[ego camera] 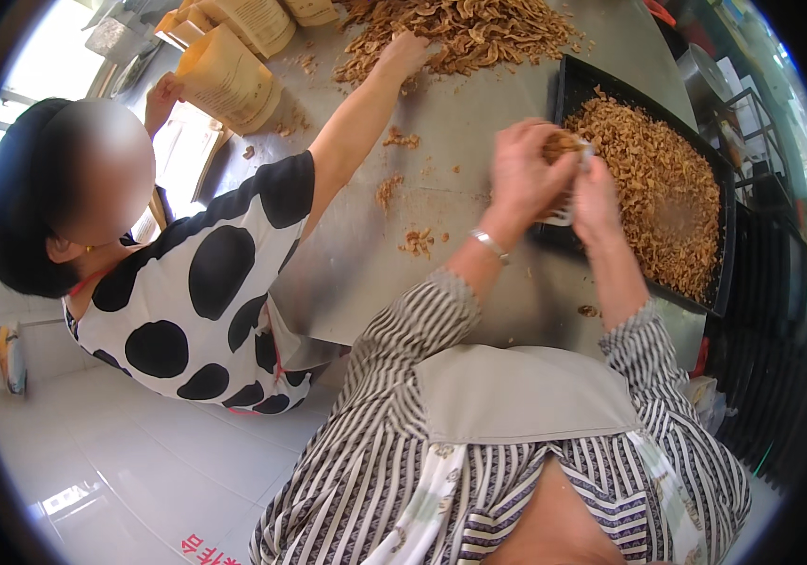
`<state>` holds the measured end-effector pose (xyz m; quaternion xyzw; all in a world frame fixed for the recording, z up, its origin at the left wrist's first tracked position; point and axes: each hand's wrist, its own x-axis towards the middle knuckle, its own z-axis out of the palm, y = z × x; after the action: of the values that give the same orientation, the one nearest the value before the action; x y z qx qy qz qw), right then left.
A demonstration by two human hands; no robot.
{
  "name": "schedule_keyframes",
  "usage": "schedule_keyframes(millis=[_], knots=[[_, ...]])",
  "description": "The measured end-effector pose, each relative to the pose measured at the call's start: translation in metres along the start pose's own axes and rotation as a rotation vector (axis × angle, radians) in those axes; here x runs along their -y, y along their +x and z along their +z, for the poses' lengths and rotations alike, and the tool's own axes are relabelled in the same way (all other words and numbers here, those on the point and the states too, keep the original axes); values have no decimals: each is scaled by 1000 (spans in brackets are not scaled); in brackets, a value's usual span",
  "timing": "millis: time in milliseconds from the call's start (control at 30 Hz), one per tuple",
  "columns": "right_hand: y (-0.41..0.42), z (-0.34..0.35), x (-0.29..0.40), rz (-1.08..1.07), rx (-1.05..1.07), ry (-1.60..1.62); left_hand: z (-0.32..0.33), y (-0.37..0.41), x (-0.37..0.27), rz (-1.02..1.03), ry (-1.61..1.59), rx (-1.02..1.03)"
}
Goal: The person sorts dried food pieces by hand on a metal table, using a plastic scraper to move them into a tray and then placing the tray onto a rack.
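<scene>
My left hand (525, 169), with a bracelet at the wrist, and my right hand (595, 205) meet over the near left edge of a black tray (727, 233). Between them they hold a small whitish packet (560, 213) with brown dried pieces (560, 145) at its top. Motion blur and my fingers hide most of the packet, so its exact kind is unclear. In the tray lies a thick layer of small brown crumbly pieces (658, 176).
At my left a person in a spotted top (227, 275) touches a large heap of brown dried strips (474, 32) and holds a kraft-paper pouch (230, 85). More pouches (255, 25) stand behind. Loose crumbs (417, 242) dot the metal table (347, 282). Dark stacked trays (764, 282) stand at the right.
</scene>
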<state>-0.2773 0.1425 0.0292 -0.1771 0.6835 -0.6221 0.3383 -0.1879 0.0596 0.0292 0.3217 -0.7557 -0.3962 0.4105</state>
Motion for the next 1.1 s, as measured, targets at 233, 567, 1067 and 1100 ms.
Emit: schedule_keyframes(millis=[233, 567, 1067, 1100], knots=[[11, -146, 70, -147, -355, -1083, 61, 17, -31, 135, -330, 37], [-15, -136, 92, -363, -459, -887, -139, 20, 194, 77, 650, 74], [60, 44, 3, -145, 303, -942, -157, -114, 101, -221, 789, 95], [64, 44, -11, -153, 328, -900, -146, -106, 108, -214, 781, 94]])
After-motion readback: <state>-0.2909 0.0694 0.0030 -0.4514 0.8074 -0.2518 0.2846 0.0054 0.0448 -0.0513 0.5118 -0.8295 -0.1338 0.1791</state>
